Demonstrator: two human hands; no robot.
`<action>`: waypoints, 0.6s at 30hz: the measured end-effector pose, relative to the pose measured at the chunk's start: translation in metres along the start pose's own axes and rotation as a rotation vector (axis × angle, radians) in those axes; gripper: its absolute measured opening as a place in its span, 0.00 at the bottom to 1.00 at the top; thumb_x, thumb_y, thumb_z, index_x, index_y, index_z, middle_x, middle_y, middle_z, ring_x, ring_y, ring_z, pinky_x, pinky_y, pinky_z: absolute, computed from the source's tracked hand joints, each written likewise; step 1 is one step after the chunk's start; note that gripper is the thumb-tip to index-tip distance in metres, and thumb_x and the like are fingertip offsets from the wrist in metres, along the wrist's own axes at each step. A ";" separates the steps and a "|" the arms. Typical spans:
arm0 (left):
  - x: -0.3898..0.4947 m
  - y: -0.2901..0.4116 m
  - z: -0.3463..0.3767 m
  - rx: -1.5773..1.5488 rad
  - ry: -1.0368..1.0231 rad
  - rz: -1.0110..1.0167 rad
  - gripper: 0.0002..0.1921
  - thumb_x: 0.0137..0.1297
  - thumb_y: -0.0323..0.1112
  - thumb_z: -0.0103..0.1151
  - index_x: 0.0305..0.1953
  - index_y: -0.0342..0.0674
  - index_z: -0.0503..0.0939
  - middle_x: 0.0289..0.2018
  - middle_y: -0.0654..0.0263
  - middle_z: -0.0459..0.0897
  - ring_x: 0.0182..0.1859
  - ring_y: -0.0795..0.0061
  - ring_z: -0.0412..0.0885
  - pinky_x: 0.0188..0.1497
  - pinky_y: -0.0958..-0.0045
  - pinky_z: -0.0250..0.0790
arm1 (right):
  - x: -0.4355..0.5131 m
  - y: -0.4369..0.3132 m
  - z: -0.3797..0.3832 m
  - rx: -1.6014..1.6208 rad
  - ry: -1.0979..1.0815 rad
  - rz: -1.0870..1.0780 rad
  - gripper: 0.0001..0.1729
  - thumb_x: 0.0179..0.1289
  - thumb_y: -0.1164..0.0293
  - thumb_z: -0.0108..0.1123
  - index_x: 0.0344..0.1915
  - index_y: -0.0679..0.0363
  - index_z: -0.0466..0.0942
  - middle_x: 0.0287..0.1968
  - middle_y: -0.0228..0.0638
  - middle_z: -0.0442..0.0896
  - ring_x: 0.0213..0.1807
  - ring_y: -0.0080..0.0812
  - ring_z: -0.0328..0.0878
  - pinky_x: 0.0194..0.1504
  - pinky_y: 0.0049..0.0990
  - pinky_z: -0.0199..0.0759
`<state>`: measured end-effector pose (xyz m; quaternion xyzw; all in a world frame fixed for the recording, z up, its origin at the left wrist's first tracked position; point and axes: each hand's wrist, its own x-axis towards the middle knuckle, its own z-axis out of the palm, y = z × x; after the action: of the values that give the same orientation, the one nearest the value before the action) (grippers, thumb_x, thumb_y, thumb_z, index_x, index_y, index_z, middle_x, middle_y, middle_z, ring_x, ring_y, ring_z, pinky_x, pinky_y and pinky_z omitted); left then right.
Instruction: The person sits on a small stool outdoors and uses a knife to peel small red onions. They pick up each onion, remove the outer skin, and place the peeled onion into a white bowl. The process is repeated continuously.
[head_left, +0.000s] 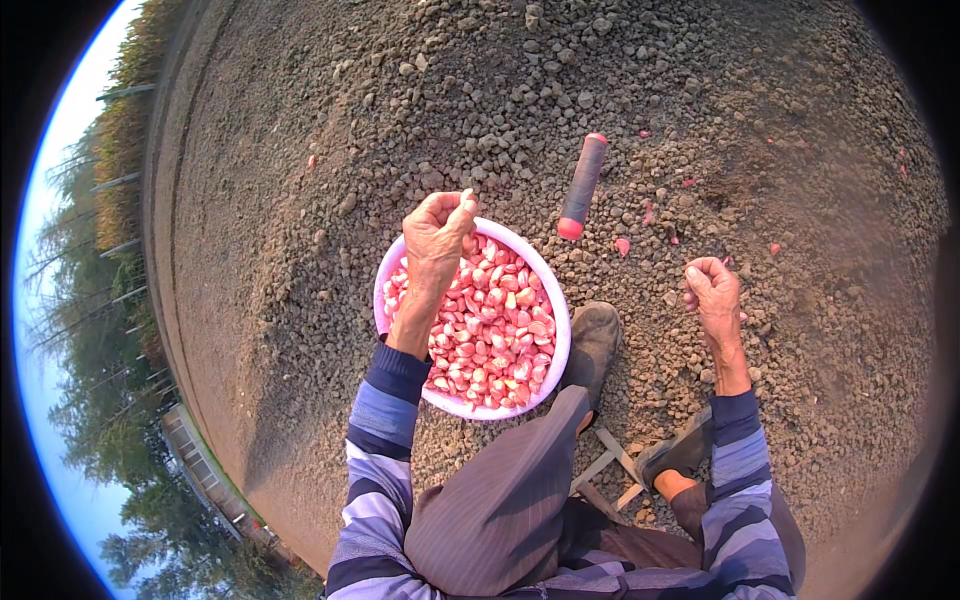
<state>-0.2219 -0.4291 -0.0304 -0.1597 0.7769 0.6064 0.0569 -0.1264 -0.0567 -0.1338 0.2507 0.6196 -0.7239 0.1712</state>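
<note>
A round pink plastic basin (561, 300) stands on the soil in front of me, heaped with reddish garlic cloves (487, 322). My left hand (437, 236) is above the basin's far left part, thumb and forefinger brought together near the rim. Whether a clove is pinched there I cannot tell. Off to the right, my right hand (714, 292) hovers low over the ground with its fingers curled; what they may hold is hidden. Between the hands and farther out lies a dark grey cylinder with red ends (583, 187), like a handle grip.
Loose cloves (622, 247) are scattered over the cloddy soil (480, 90), mostly right of the cylinder. My shoes (596, 345) are beside the basin and below my right hand. Crossed wooden pieces (609, 465) show between my legs. Trees (97, 360) and a low building (199, 465) border the field at left.
</note>
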 end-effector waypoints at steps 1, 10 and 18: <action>0.025 -0.009 -0.021 0.003 0.006 0.029 0.11 0.69 0.37 0.65 0.39 0.34 0.81 0.23 0.72 0.80 0.18 0.89 0.72 0.18 0.84 0.64 | 0.002 0.003 -0.005 -0.036 0.026 0.066 0.09 0.70 0.65 0.62 0.40 0.60 0.79 0.28 0.23 0.79 0.24 0.14 0.73 0.24 0.16 0.69; 0.211 -0.094 -0.214 0.832 0.200 0.123 0.20 0.63 0.50 0.68 0.37 0.35 0.85 0.22 0.69 0.80 0.25 0.79 0.76 0.28 0.72 0.67 | 0.020 -0.035 -0.173 -0.449 0.099 -0.142 0.12 0.73 0.66 0.54 0.41 0.64 0.78 0.30 0.26 0.79 0.27 0.16 0.73 0.31 0.19 0.72; 0.207 -0.130 -0.217 0.793 0.207 -0.155 0.28 0.62 0.51 0.69 0.55 0.40 0.73 0.27 0.71 0.78 0.19 0.83 0.71 0.17 0.82 0.62 | -0.023 -0.005 -0.208 -0.885 0.072 -0.061 0.10 0.64 0.68 0.63 0.38 0.64 0.80 0.29 0.34 0.83 0.32 0.27 0.79 0.38 0.32 0.74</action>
<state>-0.3535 -0.7024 -0.1526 -0.2435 0.9375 0.2349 0.0811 -0.0790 0.1471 -0.1387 0.1599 0.8824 -0.3845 0.2189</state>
